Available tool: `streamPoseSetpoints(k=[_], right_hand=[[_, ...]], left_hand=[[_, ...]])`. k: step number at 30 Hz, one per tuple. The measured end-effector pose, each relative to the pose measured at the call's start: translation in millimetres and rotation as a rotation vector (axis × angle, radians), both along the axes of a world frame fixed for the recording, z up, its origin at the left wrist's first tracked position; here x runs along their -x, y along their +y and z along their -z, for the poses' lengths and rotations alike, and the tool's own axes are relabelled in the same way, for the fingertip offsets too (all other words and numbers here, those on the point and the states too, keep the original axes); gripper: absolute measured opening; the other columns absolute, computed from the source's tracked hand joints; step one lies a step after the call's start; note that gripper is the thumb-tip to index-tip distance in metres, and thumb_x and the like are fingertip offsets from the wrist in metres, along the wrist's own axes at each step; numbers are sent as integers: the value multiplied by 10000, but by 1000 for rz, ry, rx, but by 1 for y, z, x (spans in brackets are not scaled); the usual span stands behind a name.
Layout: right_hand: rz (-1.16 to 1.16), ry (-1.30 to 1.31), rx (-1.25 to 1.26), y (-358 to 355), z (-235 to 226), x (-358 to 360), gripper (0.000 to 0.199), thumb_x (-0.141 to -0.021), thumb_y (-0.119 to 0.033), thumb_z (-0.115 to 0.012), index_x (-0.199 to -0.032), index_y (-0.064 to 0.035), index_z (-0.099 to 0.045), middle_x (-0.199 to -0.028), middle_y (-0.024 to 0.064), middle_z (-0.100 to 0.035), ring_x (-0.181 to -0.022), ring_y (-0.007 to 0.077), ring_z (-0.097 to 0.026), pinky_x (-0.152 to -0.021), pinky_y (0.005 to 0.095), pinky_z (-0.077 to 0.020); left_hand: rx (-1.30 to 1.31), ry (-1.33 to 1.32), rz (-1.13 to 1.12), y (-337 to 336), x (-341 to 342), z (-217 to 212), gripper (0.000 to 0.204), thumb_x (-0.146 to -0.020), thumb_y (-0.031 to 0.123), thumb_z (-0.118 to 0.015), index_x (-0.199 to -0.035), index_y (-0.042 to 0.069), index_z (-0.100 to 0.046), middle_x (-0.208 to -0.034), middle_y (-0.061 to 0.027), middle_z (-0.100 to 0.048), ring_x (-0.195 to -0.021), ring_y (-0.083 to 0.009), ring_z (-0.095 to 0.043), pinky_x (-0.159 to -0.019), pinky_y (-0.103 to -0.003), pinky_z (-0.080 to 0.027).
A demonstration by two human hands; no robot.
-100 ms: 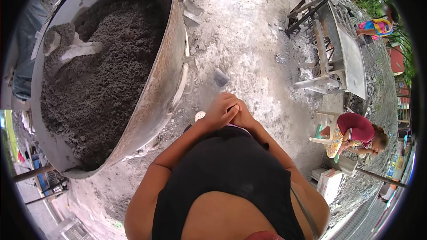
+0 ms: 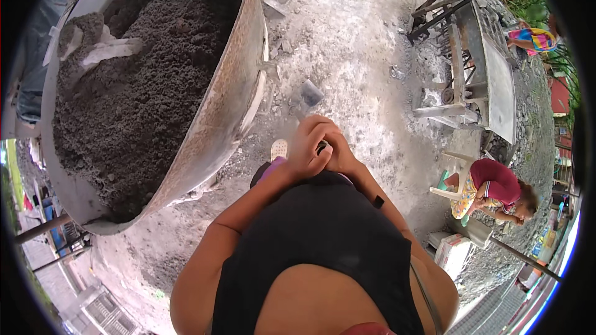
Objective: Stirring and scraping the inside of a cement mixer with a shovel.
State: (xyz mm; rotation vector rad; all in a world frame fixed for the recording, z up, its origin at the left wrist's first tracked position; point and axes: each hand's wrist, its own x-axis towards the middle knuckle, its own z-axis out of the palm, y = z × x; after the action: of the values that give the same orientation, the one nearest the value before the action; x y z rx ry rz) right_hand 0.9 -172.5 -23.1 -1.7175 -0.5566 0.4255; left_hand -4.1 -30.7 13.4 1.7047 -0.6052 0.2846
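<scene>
In front of my belly my two hands are joined. The fingers of my left hand (image 2: 308, 149) curl over my right hand (image 2: 341, 153), whose fingers are closed and mostly covered. A dark spot shows between the thumbs; whether it is a gap or a small thing I cannot make out. Nearest to my hands, to the left, stands a large rusty-rimmed metal drum (image 2: 218, 111) holding dark, crumbly grey mix (image 2: 167, 56). A pale, mix-caked paddle (image 2: 112, 51) sticks out of the mix. A foot in a cream clog (image 2: 279, 149) shows below my left forearm.
A grey flat piece (image 2: 311, 93) lies on the dusty ground ahead. A metal-topped bench with a frame (image 2: 496, 87) stands at the right. Nearer, a person in a maroon top (image 2: 496, 180) sits bent over on a cream chair (image 2: 453, 192). Another person in bright clothes (image 2: 535, 38) is farther back.
My joined hands have risen slightly and the left fingers have lifted a little, widening the dark spot between them. The view has shifted, and more of my foot shows.
</scene>
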Motion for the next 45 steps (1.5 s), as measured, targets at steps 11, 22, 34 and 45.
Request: streamPoseSetpoints(k=[11,22,34,45], right_hand=[[177,-14,-274,19,10,3,161,-730,-99,-546,-606,-1,-512,-634,74,-518,-622,170,-471,-638,307,-384],[121,-355,-484,1,-165,-35,334,-856,-404,-482,-717,-100,-472,-511,-2,-437,-444,142,-440,-572,346,-415],[259,-63,-289,49,22,-16,417,-862,-398,-452,-716,-8,-456,-612,106,-496,-599,174,-451,-615,304,-370],[277,48,-256,41,-8,-33,187,-768,-99,-474,-643,31,-524,-670,89,-551,-635,141,-486,-616,276,-395]], left_hand=[[144,636,223,-5,-31,187,430,-882,274,-319,-721,-22,-587,-687,-101,-580,-703,-176,-561,-696,-285,-430],[107,-168,-160,-44,-52,-3,134,-757,138,-483,-648,69,-446,-529,-88,-465,-466,-310,-473,-442,-401,-383],[632,821,-57,-15,-42,215,457,-873,325,-333,-620,27,-569,-635,-84,-584,-581,-178,-528,-608,-304,-419],[291,926,37,-8,-79,221,576,-849,432,-327,-628,-26,-597,-588,-88,-564,-565,-175,-475,-599,-312,-388]])
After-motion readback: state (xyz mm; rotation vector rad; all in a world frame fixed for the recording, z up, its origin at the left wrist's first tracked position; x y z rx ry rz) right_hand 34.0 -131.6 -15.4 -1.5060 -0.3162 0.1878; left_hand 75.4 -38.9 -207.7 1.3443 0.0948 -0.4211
